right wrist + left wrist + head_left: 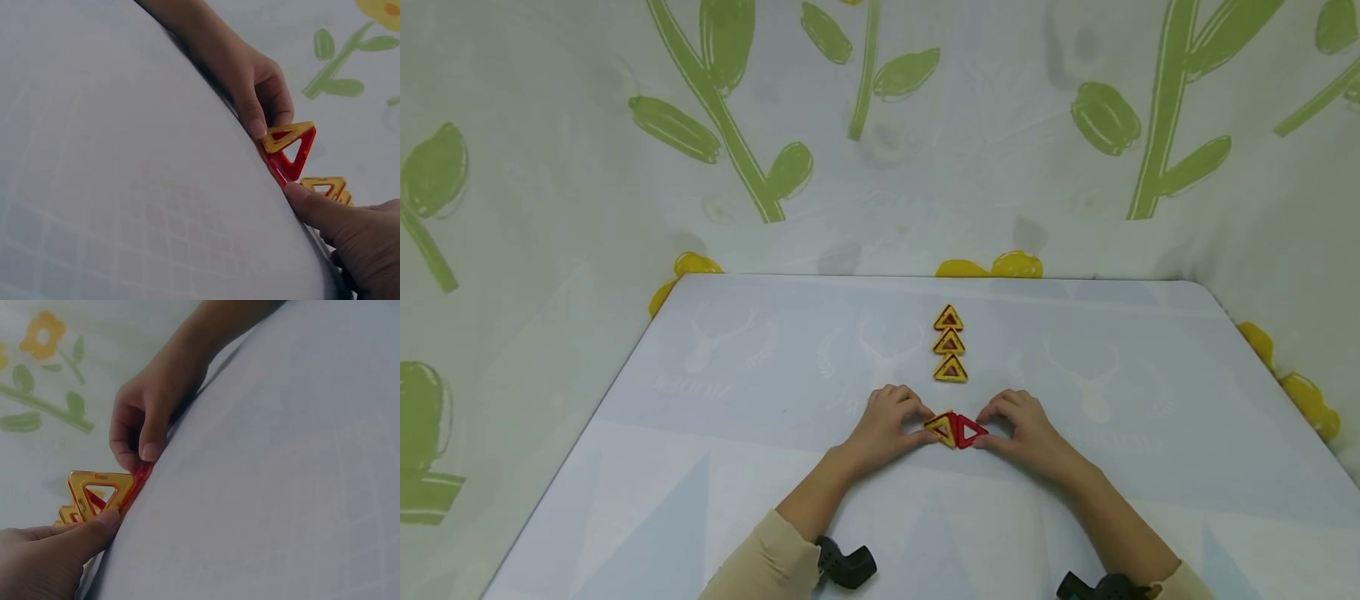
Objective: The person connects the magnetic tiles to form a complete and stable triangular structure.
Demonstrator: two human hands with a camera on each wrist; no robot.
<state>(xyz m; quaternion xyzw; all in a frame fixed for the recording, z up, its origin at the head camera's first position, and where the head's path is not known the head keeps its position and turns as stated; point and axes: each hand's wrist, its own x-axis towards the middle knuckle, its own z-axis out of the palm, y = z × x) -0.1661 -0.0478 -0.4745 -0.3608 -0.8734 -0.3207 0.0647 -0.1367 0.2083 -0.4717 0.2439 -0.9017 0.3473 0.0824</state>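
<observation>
My left hand pinches a yellow triangular magnetic tile at its left side. The yellow tile leans up from the table, and a red triangular frame stands joined to it. From the other side my right hand holds a red triangular tile between thumb and fingers; it lies about flat on the table, its edge against the raised pieces. Beyond both hands, three small pyramids with yellow faces, a near one, a middle one and a far one, stand in a line.
The pale table has a light printed pattern, and its back edge meets a wall cloth with green plants and yellow flowers. Black wrist mounts sit by the sleeves.
</observation>
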